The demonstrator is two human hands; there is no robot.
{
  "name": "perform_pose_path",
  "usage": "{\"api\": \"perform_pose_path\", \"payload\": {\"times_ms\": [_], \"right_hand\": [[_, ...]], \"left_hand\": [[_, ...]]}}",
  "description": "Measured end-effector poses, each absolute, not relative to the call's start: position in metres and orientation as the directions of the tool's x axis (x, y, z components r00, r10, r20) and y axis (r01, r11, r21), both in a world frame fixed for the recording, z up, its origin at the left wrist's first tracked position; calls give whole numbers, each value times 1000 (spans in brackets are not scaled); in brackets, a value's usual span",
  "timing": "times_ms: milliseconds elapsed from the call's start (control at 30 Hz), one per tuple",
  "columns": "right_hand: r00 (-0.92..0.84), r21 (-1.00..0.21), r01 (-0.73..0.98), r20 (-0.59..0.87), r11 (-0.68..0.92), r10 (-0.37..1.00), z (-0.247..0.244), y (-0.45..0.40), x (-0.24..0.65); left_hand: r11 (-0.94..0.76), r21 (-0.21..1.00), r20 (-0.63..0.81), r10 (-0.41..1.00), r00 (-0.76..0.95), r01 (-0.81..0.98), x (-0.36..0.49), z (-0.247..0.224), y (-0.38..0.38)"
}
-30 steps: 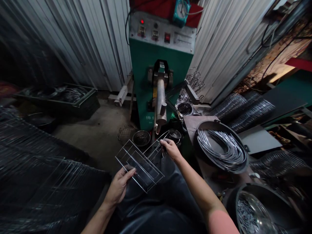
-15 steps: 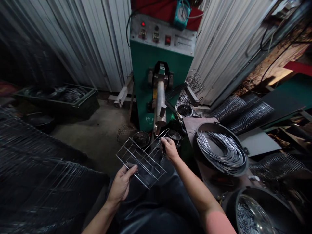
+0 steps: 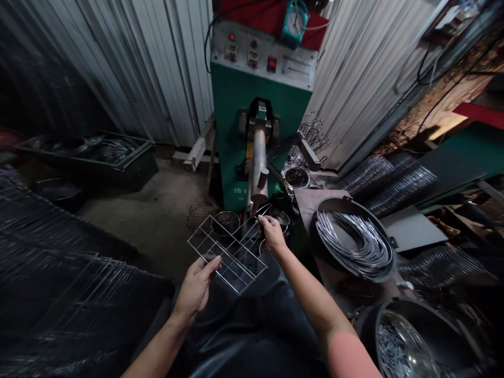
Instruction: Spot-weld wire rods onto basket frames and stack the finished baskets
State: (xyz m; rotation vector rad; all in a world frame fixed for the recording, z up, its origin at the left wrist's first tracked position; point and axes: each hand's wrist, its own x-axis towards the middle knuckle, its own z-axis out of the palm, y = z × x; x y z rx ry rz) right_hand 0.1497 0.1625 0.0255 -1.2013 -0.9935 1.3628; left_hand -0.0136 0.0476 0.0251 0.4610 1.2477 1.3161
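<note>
A rectangular wire grid (image 3: 226, 252) is held tilted above my lap. My left hand (image 3: 198, 283) is closed on its near left edge, thumb on top. My right hand (image 3: 272, 233) is closed in a pinch on a thin bent wire (image 3: 266, 208) at the grid's far right side; the fingers hide part of this wire. Just above the right fingertips is the thick metal arm (image 3: 260, 163) of a green machine (image 3: 228, 121). Whether the wires touch the metal under the arm, I cannot tell.
On the right, a round pan (image 3: 321, 236) holds a bundle of bent wires (image 3: 354, 257). Nearer me, a metal bowl (image 3: 423, 352) contains short wire pieces. Stacked wire racks (image 3: 79, 294) fill the left. A long bin (image 3: 137, 163) stands by the corrugated wall (image 3: 165, 68).
The grid has tipped slightly, its near corner rising a little, and both hands have moved up slightly. Each hand keeps its grip.
</note>
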Motion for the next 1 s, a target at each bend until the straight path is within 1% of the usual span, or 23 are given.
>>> {"api": "perform_pose_path", "payload": {"times_ms": [67,100,133,167,200,233,267,300,333,367,400,467,567,633,733,1000], "right_hand": [[5,-976,-145,-163,-161,987,25,163,151],[-7,-981,-102,-164,-164,986,25,163,153],[-8,-990,-28,-141,-141,990,25,164,157],[4,-994,76,-84,-84,996,26,165,162],[24,-979,202,9,4,1000,28,167,167],[35,-935,336,128,109,991,30,170,174],[15,-861,461,251,216,968,33,174,181],[-42,-767,560,350,312,936,36,178,187],[-131,-672,628,406,392,905,39,183,194],[-236,-587,666,419,460,877,42,188,199],[-342,-516,682,402,519,849,46,193,204],[-507,-419,678,330,604,797,51,202,211],[-619,-369,656,237,659,749,58,209,215],[-638,-371,644,221,669,738,60,210,215],[-637,-370,636,244,677,731,61,210,214],[-583,-395,644,300,655,755,57,211,212]], "left_hand": [[282,848,-410,885,-220,-449,-13,28,48],[282,852,-409,885,-224,-441,-13,29,48],[284,855,-409,884,-228,-433,-13,30,47],[286,859,-409,883,-232,-424,-13,31,47],[287,862,-408,882,-236,-417,-13,31,46],[286,864,-406,883,-237,-414,-13,31,46],[285,865,-403,885,-233,-412,-13,31,46],[283,866,-399,888,-229,-411,-13,30,46],[279,869,-392,892,-225,-408,-13,29,46],[273,874,-382,897,-222,-402,-13,28,46],[267,880,-373,900,-223,-394,-13,27,46],[257,889,-361,902,-237,-378,-13,26,46],[251,891,-359,900,-249,-377,-13,26,46],[252,892,-357,902,-242,-375,-13,26,46],[262,892,-362,902,-236,-367,-14,26,46],[291,865,-397,896,-201,-409,-17,27,48]]}}
